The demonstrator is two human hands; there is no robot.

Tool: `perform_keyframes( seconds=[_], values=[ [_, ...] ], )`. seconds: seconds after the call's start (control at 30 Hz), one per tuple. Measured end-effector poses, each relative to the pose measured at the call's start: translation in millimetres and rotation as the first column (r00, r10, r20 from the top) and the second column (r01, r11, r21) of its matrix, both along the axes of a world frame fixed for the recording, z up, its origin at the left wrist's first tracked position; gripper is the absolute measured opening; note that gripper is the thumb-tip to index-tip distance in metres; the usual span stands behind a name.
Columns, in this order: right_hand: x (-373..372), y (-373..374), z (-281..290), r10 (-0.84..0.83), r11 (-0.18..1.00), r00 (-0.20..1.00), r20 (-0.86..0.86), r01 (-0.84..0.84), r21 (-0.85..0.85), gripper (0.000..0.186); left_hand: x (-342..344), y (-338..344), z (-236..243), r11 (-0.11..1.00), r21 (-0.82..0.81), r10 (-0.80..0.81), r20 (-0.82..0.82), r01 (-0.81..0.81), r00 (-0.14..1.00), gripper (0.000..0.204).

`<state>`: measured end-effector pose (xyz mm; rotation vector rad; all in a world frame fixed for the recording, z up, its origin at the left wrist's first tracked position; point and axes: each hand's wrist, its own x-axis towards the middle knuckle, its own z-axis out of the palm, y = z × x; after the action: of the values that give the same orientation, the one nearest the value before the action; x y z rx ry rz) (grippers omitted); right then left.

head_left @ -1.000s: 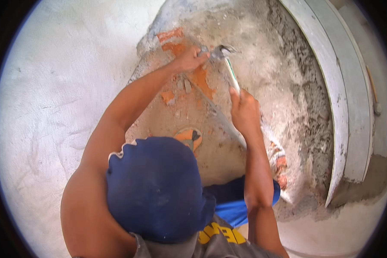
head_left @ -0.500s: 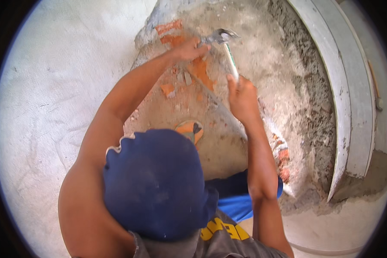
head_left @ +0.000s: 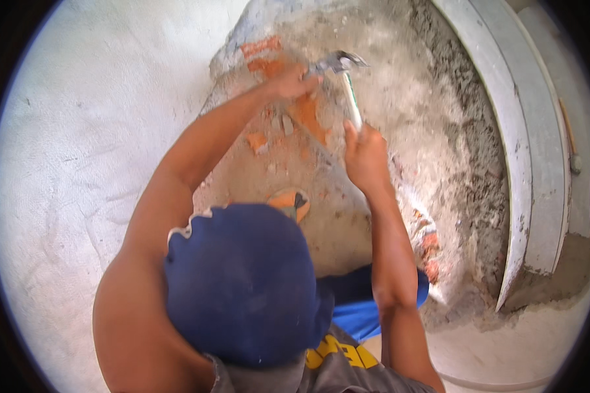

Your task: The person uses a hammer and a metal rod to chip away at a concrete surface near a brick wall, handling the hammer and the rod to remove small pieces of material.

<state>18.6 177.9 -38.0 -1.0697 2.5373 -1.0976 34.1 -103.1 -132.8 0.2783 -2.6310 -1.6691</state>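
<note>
I observe the right hand [head_left: 366, 154] gripping the white handle of a claw hammer [head_left: 349, 92], thumb laid along the shaft. The hammer head sits at the upper middle of the work area, its claw pointing right. The left hand [head_left: 288, 84] is closed on a grey metal tool [head_left: 315, 67] just beside the hammer head; the fist hides most of it and blur conceals its kind, so I cannot tell whether the two metals touch.

Edges: a ragged line divides the smooth pale plaster [head_left: 78, 164] on the left from the rough mortar [head_left: 406, 72]. Exposed orange brick [head_left: 313, 121] lies just below the left hand. On the right, dark coarse mortar [head_left: 482, 150] borders the curved pale panel [head_left: 518, 157].

Room: bare mortar extends from the hammer's claw to that border. On the near side, a dark blue cap [head_left: 242, 281] lies between both forearms.
</note>
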Motion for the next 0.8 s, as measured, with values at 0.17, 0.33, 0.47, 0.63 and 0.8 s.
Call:
perform_keyframes(
  seconds=[0.17,0.33,0.47,0.63,0.8],
  values=[
    [4.9,38.5,143.0,-0.084,0.909,0.99,0.114,0.123,-0.398,0.032,-2.9,24.7,16.9,0.985,-0.081,0.15,-0.018,-0.151,0.988,0.059],
    [11.2,50.2,176.5,0.304,0.2,0.948,0.093,0.032,-0.979,0.044,-11.8,28.9,19.6,0.991,-0.091,0.096,0.005,-0.095,0.995,0.056],
    [6.4,6.3,20.9,-0.048,0.992,0.997,0.062,0.041,0.116,0.037,-11.7,19.1,0.8,0.994,-0.073,0.076,0.008,-0.076,0.997,0.052],
    [1.6,43.4,14.7,-0.22,0.969,0.914,0.34,0.244,-0.029,0.042,-13.3,23.5,14.6,0.997,-0.023,0.067,-0.088,-0.07,0.994,0.055],
    [-1.0,90.1,-17.0,-0.284,0.868,0.856,0.432,0.421,-0.264,0.042,18.8,42.7,16.3,0.971,0.063,0.237,-0.226,-0.229,0.945,0.057]
  ],
)
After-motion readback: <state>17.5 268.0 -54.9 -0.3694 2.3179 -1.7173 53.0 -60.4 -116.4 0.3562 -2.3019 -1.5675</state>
